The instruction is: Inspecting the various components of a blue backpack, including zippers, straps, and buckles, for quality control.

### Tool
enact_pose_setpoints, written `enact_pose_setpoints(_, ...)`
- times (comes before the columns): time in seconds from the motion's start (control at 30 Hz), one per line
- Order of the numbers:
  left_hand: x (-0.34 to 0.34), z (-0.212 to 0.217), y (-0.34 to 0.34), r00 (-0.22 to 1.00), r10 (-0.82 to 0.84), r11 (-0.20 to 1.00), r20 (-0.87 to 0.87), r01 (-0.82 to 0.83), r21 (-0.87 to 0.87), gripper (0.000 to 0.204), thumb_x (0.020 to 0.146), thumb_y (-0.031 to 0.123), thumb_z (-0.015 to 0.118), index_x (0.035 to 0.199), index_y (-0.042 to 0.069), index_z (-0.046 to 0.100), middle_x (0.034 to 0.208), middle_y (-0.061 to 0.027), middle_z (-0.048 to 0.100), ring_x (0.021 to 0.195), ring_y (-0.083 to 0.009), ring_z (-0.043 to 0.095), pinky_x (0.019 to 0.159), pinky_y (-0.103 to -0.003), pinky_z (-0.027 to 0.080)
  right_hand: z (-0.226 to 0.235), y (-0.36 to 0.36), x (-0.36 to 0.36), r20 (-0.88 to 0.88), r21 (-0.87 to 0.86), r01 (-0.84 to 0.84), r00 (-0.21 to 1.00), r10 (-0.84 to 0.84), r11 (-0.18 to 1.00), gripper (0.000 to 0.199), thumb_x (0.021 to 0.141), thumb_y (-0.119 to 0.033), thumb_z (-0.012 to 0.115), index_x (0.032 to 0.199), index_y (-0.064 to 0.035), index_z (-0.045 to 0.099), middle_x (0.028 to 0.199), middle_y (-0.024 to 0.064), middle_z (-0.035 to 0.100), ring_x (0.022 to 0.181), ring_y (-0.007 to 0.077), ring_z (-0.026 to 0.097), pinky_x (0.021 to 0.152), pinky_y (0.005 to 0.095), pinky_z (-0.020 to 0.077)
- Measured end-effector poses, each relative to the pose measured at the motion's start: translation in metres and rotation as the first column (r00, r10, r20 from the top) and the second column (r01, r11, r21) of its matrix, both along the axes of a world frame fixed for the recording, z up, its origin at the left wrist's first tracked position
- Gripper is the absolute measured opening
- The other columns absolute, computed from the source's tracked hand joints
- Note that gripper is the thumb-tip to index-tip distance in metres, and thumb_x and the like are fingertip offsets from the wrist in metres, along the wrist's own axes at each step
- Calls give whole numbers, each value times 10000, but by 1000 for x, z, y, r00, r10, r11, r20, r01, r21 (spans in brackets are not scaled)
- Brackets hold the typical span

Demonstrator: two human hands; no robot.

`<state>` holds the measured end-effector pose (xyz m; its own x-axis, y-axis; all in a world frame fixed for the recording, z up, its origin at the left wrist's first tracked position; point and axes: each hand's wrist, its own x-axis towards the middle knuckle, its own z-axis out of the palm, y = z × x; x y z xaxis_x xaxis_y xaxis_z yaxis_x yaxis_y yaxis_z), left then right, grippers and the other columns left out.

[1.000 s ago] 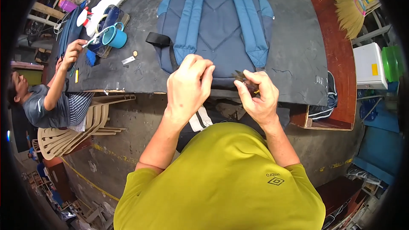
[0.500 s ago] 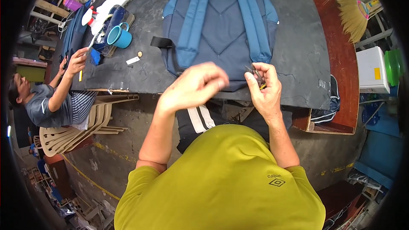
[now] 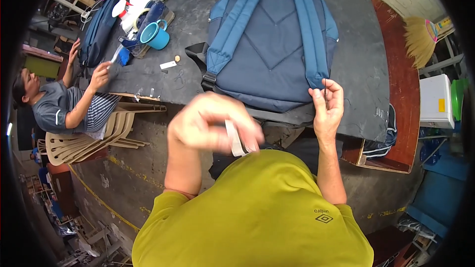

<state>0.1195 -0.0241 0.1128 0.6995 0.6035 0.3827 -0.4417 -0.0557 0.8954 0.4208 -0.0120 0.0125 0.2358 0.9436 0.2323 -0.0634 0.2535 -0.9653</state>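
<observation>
A navy backpack (image 3: 269, 44) lies on the black table with its two blue shoulder straps facing up. At its lower right corner, beside the end of the right strap (image 3: 312, 54), my right hand (image 3: 329, 106) is closed in a pinch. A thin dark tool (image 3: 325, 89), perhaps thread snips, stands between its fingers, mostly hidden. My left hand (image 3: 215, 126) is raised in front of the bag's near edge and smeared by motion, so its grip is unclear. A black buckle (image 3: 209, 80) sits at the bag's lower left.
Left on the table stand a blue mug (image 3: 155, 36), a spray bottle (image 3: 120, 8) and another backpack (image 3: 99, 32). A co-worker (image 3: 69, 104) sits there, holding a pale brush-like thing. Stacked beige chairs (image 3: 94, 141) are below; a red-brown wooden bench (image 3: 396, 69) runs along the right.
My left hand has drawn back toward me, away from the bag. My right hand has shifted slightly right in the view. The co-worker's near hand has lowered.
</observation>
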Motion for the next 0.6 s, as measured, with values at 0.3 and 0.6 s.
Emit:
enact_pose_setpoints(0.3, -29, -66, 1, 83, 832, 306, -549, -893, 330, 809, 905, 205, 881, 1598, 43, 498, 1111, -86, 696, 857, -119, 663, 728, -265, 532, 0, -8, -6, 73, -36, -31, 997, 34, 999, 325, 1010, -33, 776, 1280, -11, 596, 903, -69, 524, 779, 13, 430, 696, 180, 349)
enact_pose_setpoints(0.6, -20, -67, 1, 114, 850, 286, -514, -920, 268, 807, 922, 96, 829, 1622, 10, 438, 1007, -64, 675, 694, -55, 613, 645, -231, 513, 3, -18, -24, 807, 236, -262, 590, -38, 936, 211, 801, -144, 921, 945, -133, 767, 764, -48, 738, 627, 160, 678, 1174, 553, 424)
